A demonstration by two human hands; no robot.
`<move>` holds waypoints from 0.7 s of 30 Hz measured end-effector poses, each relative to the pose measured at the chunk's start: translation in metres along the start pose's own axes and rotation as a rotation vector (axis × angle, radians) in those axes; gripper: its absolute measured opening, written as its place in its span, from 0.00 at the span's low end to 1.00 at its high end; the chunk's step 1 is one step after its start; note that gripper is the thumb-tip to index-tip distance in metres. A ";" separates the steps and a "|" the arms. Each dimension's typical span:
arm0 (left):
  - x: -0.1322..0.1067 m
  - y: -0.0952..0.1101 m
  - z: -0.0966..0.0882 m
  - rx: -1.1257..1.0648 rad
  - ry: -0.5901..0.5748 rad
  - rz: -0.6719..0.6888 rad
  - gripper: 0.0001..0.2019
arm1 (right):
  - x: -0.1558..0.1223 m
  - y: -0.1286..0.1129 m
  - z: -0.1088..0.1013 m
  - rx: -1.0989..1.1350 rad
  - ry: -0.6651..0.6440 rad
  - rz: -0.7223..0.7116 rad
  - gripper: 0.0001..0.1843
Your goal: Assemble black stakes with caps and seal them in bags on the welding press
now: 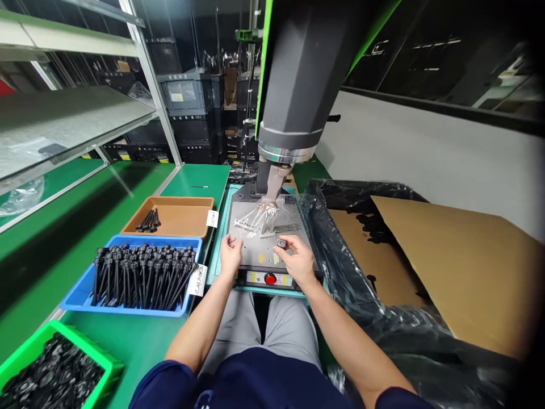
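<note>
My right hand (298, 258) rests on the grey press plate (264, 236) and pinches a small round black cap (281, 243) between thumb and fingertips. My left hand (230, 254) lies at the plate's left front edge with its fingers curled; whether it holds anything is hidden. Above the plate hangs the grey press head (289, 108), its horn (275, 182) close over a clear plastic-covered fixture (259, 218). A red button (269, 279) sits on the machine's front, between my hands.
On the green bench to my left stand a blue tray (80, 292) full of long black bolts, a brown tray (179, 218) with a few bolts, and a green bin (25, 352) of black washers. At right, a black-bag-lined cardboard box (447, 267) holds black parts.
</note>
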State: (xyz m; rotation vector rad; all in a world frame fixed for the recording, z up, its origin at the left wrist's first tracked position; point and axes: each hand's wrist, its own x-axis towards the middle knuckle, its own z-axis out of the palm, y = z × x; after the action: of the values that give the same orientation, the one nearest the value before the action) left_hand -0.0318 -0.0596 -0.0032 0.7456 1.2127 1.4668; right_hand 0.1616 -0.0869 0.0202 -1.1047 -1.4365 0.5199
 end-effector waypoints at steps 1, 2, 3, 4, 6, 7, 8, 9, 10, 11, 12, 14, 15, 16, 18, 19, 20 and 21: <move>-0.013 -0.001 0.001 0.032 -0.028 0.051 0.24 | -0.002 -0.007 -0.001 -0.016 0.000 -0.032 0.17; -0.026 -0.001 0.003 0.069 -0.072 0.088 0.21 | -0.004 -0.013 -0.001 -0.021 -0.001 -0.056 0.16; -0.039 0.001 0.006 0.107 -0.137 0.111 0.18 | -0.006 -0.017 0.000 -0.016 -0.003 -0.072 0.15; -0.049 0.003 0.009 0.139 -0.230 0.124 0.16 | -0.008 -0.021 0.001 -0.001 -0.003 -0.080 0.15; -0.065 0.011 0.016 0.214 -0.404 0.188 0.14 | -0.012 -0.027 0.006 0.053 0.010 -0.073 0.15; -0.070 0.015 0.018 0.257 -0.470 0.237 0.13 | -0.014 -0.029 0.008 0.092 0.019 -0.058 0.15; -0.074 0.018 0.020 0.296 -0.506 0.282 0.12 | -0.016 -0.031 0.011 0.135 0.026 -0.036 0.16; -0.076 0.020 0.022 0.326 -0.511 0.309 0.10 | -0.017 -0.033 0.013 0.182 0.029 -0.005 0.17; -0.077 0.021 0.022 0.349 -0.498 0.317 0.09 | -0.019 -0.035 0.015 0.231 0.027 0.039 0.17; -0.079 0.020 0.022 0.365 -0.476 0.311 0.09 | -0.020 -0.038 0.015 0.280 0.016 0.098 0.17; -0.081 0.019 0.020 0.373 -0.458 0.297 0.09 | -0.022 -0.040 0.015 0.331 -0.005 0.163 0.18; -0.086 0.016 0.012 0.375 -0.442 0.264 0.10 | -0.025 -0.044 0.011 0.426 -0.073 0.293 0.21; -0.090 0.016 0.006 0.378 -0.444 0.250 0.10 | -0.027 -0.045 0.009 0.468 -0.115 0.341 0.25; -0.094 0.018 -0.001 0.383 -0.443 0.238 0.10 | -0.029 -0.044 0.006 0.498 -0.150 0.372 0.28; -0.102 0.028 -0.020 0.390 -0.401 0.234 0.10 | -0.031 -0.040 0.004 0.523 -0.171 0.402 0.31; -0.106 0.036 -0.031 0.395 -0.353 0.245 0.10 | -0.032 -0.036 0.003 0.522 -0.158 0.413 0.31; -0.109 0.044 -0.043 0.399 -0.285 0.263 0.10 | -0.032 -0.033 0.003 0.522 -0.154 0.427 0.30; -0.113 0.054 -0.057 0.400 -0.195 0.282 0.09 | -0.033 -0.030 0.003 0.522 -0.162 0.448 0.28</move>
State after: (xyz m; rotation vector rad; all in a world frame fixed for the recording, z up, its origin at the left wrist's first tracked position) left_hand -0.0711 -0.1810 0.0474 1.3450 1.3020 1.3473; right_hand 0.1448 -0.1278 0.0273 -0.9648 -1.0868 1.2495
